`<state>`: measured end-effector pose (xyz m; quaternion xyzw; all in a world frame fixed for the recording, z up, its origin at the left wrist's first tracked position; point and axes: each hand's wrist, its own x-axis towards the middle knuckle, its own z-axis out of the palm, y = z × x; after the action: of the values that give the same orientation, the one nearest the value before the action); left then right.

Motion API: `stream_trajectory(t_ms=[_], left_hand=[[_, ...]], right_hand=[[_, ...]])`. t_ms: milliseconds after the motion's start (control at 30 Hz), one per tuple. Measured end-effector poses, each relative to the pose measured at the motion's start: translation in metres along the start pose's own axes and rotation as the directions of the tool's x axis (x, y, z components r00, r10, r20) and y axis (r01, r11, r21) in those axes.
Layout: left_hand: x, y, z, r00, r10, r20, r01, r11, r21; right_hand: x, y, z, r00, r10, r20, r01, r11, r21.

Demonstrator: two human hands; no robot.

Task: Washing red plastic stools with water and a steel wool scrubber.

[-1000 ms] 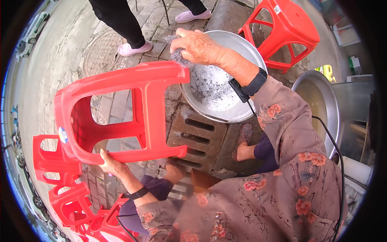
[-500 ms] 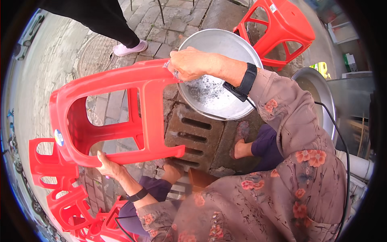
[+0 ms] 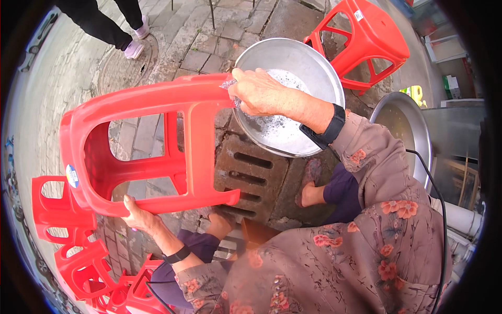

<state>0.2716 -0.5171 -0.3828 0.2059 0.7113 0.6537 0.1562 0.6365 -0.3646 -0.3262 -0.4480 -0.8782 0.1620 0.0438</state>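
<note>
A red plastic stool (image 3: 200,152) is held on its side in front of me, its seat end to the left and its legs to the right. My left hand (image 3: 140,215) grips the lower edge by the seat, thumb up on the frame. At the end of the upper leg, my right hand (image 3: 259,93) is closed around a silvery, mesh-like scouring pad (image 3: 228,83), which touches or nearly touches the leg. Beneath that hand stands a round metal basin (image 3: 250,58) with sudsy water in it. The right fingertips are partly hidden.
A red stool (image 3: 366,39) stands beyond the basin, and several more red stools (image 3: 65,214) are at the left. A second metal basin (image 3: 422,138) and a yellow bottle (image 3: 414,94) are at the right. A slotted drain cover (image 3: 280,175) lies below. Another person's shoe (image 3: 134,49) is at upper left.
My right hand and the scouring pad have shifted slightly right along the stool's leg end. The stool has hardly moved. The other person has stepped farther to the left, both shoes now showing.
</note>
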Motion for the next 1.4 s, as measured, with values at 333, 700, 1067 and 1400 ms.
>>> stream_trajectory(t_ms=[333,700,1067,1400], left_hand=[[-0.007,0.004,0.005,0.999,0.033,-0.005,-0.033,0.999,0.006],[-0.007,0.001,0.004,0.998,0.056,-0.011,-0.056,0.998,0.008],[-0.005,0.002,0.004,1.000,0.008,-0.019,-0.007,1.000,0.015],[-0.006,0.004,0.003,1.000,0.012,0.009,-0.012,1.000,0.001]], right_hand=[[-0.007,0.015,-0.004,0.990,0.142,-0.004,-0.135,0.947,0.290],[0.000,-0.006,0.014,0.950,0.310,-0.038,-0.298,0.936,0.185],[-0.030,0.140,0.095,0.780,0.612,0.128,-0.623,0.741,0.249],[-0.029,0.138,0.138,0.848,0.253,0.466,-0.529,0.350,0.773]])
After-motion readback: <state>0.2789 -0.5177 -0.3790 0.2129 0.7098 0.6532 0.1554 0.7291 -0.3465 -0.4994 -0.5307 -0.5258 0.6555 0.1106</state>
